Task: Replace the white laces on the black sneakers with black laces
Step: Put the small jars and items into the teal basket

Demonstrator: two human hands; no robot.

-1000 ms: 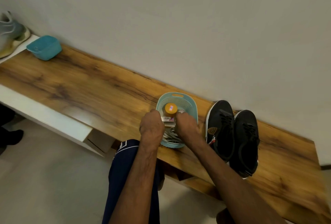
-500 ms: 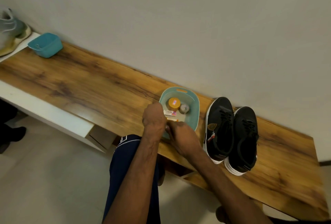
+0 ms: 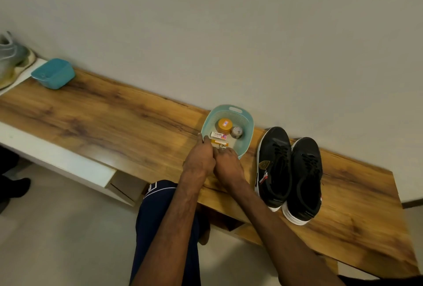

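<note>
Black sneakers [image 3: 274, 160] sit on the surface [image 3: 114, 121] right of the basket [image 3: 249, 130], dark-laced, so it looks like wrap-up: left hand [image 3: 199, 160] and right hand [image 3: 229, 166] huddle at its near rim, fingers' grip can't be told, next likely stowing leftovers.

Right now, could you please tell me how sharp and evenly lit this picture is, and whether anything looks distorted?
Head view: soft, even light, no glare; the centre is sharp enough to read the camlin box; the grey shoe at the left edge is smeared and stretched; the bench runs tilted across the frame; the laces on the black sneakers barely stand out from the dark uppers.
</note>
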